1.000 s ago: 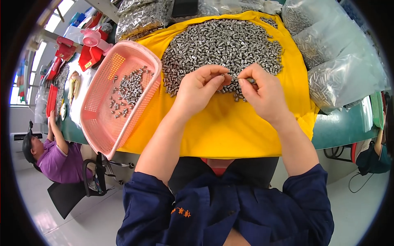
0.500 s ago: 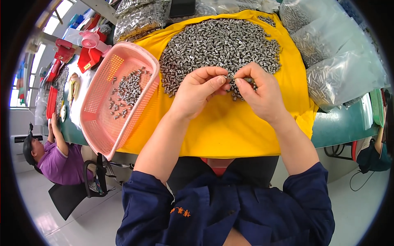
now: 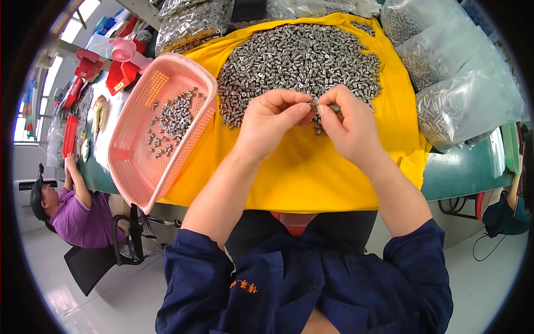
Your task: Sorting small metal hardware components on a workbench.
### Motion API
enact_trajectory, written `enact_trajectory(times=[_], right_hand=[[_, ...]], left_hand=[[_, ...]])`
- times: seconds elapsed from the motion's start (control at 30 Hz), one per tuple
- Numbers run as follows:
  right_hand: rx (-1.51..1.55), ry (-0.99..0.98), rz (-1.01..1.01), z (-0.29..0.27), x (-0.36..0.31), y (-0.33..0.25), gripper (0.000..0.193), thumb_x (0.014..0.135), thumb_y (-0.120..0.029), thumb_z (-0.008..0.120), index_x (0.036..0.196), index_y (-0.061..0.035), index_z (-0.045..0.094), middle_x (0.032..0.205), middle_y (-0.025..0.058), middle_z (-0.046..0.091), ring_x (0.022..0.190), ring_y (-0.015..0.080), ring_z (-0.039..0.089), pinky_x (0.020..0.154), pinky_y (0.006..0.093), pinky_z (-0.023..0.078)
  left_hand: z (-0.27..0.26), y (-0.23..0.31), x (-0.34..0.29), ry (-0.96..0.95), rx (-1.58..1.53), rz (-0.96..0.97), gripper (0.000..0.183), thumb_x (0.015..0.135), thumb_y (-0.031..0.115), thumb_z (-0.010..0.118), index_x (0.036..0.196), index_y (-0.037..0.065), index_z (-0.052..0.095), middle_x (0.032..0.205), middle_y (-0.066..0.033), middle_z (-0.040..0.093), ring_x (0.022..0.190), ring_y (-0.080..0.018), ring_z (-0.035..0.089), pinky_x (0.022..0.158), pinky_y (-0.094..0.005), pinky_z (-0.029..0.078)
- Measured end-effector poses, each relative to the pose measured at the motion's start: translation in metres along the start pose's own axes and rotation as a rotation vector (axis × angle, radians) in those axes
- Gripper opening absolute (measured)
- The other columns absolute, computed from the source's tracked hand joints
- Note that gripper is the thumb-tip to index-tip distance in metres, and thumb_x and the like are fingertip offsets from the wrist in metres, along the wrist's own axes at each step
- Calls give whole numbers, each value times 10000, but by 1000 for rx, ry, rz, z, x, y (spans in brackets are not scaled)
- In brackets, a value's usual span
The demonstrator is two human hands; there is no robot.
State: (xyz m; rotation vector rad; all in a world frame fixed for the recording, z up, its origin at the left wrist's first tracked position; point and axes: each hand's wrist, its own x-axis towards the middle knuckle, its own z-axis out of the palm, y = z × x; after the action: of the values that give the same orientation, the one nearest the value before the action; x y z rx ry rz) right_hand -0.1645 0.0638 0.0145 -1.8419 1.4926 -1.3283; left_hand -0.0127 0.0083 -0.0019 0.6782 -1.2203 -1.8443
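Note:
A heap of small silvery cylindrical metal parts covers the far half of a yellow cloth. At the heap's near edge, my left hand and my right hand meet fingertip to fingertip. Both pinch, thumb against forefinger, around a small metal part that shows only in part between them. Something small and greenish-grey peeks out by my right thumb, too covered to name. Left of my left hand, a pink plastic basket sits tilted with a smaller pile of similar metal parts inside.
Clear bags of metal parts line the right side, and more bags lie at the back beside a dark phone. A pink fan and red bins stand beyond the basket. A person in purple sits far left.
My left fingertips have shifted slightly right, closer to my right fingertips. Both hands keep their pinch, and the basket and heap look the same.

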Motion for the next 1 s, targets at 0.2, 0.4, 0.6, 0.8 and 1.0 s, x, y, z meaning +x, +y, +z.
enact_trajectory(times=[0.2,0.4,0.6,0.8,1.0], right_hand=[[373,171,241,-17,8,20,58,832,-88,511,802,-38,513,626,-56,441,544,12,357,477,174,311],[382,141,166,-13,8,10,57,823,-78,519,803,-26,510,618,-48,446,542,15,360,468,181,308],[341,175,155,-15,9,16,56,822,-80,521,806,-26,514,611,-47,444,540,19,363,470,182,313],[275,149,93,-11,8,12,68,811,-83,533,817,-18,515,621,-23,494,535,24,400,472,190,342],[299,136,112,-11,8,11,63,793,-74,544,802,-16,522,623,-8,512,529,33,413,472,201,359]], left_hand=[[-24,45,-19,373,661,643,119,766,-37,587,877,0,607,827,-34,615,728,-83,561,663,-193,446],[-68,89,-64,793,1619,96,153,750,129,602,887,65,634,886,-106,623,800,-260,606,733,-321,463],[-30,58,-43,268,1522,686,174,725,81,591,893,56,634,924,-98,609,836,-254,591,730,-323,469],[-1,12,-17,-124,1520,411,97,698,57,601,793,47,623,817,-83,595,754,-262,578,677,-340,470],[-6,14,-9,-100,1555,266,90,709,113,610,774,53,623,774,-107,586,742,-283,571,663,-358,460]])
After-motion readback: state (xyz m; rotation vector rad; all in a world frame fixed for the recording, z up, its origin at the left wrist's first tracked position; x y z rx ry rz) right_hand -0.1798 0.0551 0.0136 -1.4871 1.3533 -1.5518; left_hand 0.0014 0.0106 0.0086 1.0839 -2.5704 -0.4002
